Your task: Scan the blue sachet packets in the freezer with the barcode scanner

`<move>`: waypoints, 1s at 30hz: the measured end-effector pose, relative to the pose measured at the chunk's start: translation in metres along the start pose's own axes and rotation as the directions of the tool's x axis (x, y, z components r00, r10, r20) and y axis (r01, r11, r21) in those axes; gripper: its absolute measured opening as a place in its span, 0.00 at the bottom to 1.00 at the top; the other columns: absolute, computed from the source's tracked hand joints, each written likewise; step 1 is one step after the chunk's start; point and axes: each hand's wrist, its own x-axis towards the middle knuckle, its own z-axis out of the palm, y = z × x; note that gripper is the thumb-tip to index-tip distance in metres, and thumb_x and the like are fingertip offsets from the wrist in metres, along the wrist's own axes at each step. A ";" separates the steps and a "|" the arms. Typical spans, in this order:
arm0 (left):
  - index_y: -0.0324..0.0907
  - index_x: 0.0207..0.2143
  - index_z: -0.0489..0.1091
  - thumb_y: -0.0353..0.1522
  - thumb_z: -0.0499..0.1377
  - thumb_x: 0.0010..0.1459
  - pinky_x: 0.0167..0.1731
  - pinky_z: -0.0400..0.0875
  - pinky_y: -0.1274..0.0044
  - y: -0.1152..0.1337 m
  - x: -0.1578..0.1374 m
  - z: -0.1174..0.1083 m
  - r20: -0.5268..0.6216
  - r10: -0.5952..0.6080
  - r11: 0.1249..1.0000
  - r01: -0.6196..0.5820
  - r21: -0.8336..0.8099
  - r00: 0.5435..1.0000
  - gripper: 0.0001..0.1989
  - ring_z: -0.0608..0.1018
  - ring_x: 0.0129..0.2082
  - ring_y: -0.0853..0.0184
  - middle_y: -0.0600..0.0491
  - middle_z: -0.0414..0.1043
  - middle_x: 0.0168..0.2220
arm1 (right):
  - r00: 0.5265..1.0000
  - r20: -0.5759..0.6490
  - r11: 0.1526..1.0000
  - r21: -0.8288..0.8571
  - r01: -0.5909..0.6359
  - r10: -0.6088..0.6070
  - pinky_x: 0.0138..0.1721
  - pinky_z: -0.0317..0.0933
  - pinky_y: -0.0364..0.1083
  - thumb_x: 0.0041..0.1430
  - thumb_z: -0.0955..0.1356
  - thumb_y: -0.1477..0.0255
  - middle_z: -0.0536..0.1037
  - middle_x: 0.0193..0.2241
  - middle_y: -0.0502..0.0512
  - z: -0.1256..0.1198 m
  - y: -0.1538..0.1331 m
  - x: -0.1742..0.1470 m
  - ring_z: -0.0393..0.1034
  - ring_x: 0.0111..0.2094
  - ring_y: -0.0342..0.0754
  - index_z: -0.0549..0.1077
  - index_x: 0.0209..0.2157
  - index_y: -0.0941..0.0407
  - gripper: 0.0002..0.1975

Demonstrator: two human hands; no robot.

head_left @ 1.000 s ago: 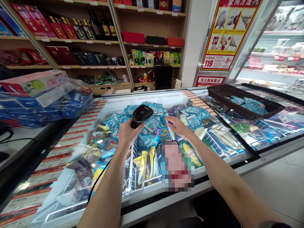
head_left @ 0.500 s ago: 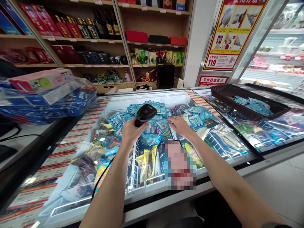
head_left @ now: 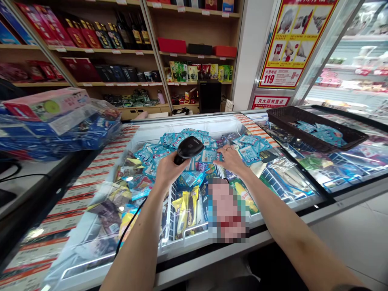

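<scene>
In my left hand (head_left: 168, 167) is a black barcode scanner (head_left: 190, 148), its head tilted to the right and its cord running down beside my forearm. My right hand (head_left: 233, 159) lies low over the glass with thumb and fingers apart. Its fingertips touch the right end of a blue flat packet (head_left: 208, 156) below the scanner head. More blue packets (head_left: 151, 153) are spread in a heap on the freezer's glass top (head_left: 142, 135), left of and behind the scanner. Another pile of blue packets (head_left: 253, 147) lies right of my right hand.
A dark brown basket (head_left: 354, 139) with some blue packets stands at the right. Plastic-wrapped boxes (head_left: 48, 105) are stacked at the left. A pixelated pink object (head_left: 227, 210) rests near the front edge. Shelves of bottles and boxes (head_left: 172, 45) stand behind.
The scanner has shifted slightly right and down over the packet. My right hand has moved a little, its fingers now spread more about the packet's right end. The view has shifted slightly.
</scene>
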 end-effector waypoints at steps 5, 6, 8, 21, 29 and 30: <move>0.42 0.36 0.75 0.51 0.56 0.50 0.24 0.56 0.78 0.001 -0.001 0.002 0.013 0.013 1.000 -0.013 -0.005 1.000 0.24 0.74 0.28 0.63 0.52 0.74 0.27 | 0.992 0.059 0.987 0.119 0.106 -0.113 0.53 0.55 0.52 0.57 0.68 0.61 0.69 0.54 0.63 -0.001 0.002 -0.001 0.61 0.54 0.57 0.58 0.63 0.59 0.35; 0.42 0.36 0.75 0.51 0.56 0.50 0.25 0.57 0.78 0.000 -0.001 0.002 0.016 0.013 1.000 -0.012 -0.004 1.000 0.24 0.74 0.28 0.63 0.52 0.75 0.27 | 0.992 0.067 0.985 0.137 0.101 -0.111 0.53 0.55 0.51 0.56 0.69 0.61 0.70 0.53 0.64 -0.001 0.002 -0.001 0.62 0.53 0.57 0.58 0.63 0.60 0.37; 0.42 0.38 0.75 0.52 0.56 0.50 0.24 0.57 0.78 0.000 -0.001 0.003 0.023 0.010 1.000 -0.011 0.003 1.000 0.25 0.74 0.29 0.62 0.51 0.75 0.28 | 0.994 0.066 0.982 0.171 0.076 -0.088 0.53 0.56 0.51 0.51 0.72 0.58 0.70 0.52 0.64 -0.002 0.003 -0.002 0.63 0.52 0.57 0.61 0.61 0.60 0.40; 0.40 0.34 0.75 0.51 0.58 0.49 0.22 0.56 0.78 0.004 -0.001 0.004 0.023 0.011 0.997 -0.009 -0.070 1.000 0.24 0.72 0.25 0.65 0.52 0.74 0.24 | 0.975 -0.018 0.754 0.637 -0.158 0.220 0.27 0.61 0.43 0.58 0.65 0.57 0.73 0.24 0.50 0.009 0.029 0.004 0.72 0.28 0.48 0.69 0.30 0.56 0.15; 0.38 0.35 0.76 0.50 0.59 0.49 0.23 0.59 0.79 0.009 -0.002 0.007 0.067 0.041 0.990 -0.031 -0.134 0.997 0.24 0.73 0.25 0.65 0.51 0.74 0.24 | 0.976 0.020 0.345 0.934 -0.096 0.217 0.23 0.67 0.45 0.52 0.69 0.54 0.75 0.30 0.52 0.015 0.025 0.001 0.74 0.29 0.49 0.65 0.40 0.54 0.21; 0.38 0.35 0.76 0.50 0.59 0.49 0.23 0.60 0.79 0.010 -0.002 0.006 0.076 0.045 0.991 -0.035 -0.129 0.996 0.24 0.74 0.25 0.65 0.51 0.74 0.24 | 0.972 -0.016 0.354 0.932 -0.070 0.235 0.25 0.68 0.46 0.52 0.69 0.55 0.74 0.29 0.52 0.016 0.024 0.001 0.73 0.31 0.50 0.65 0.38 0.54 0.20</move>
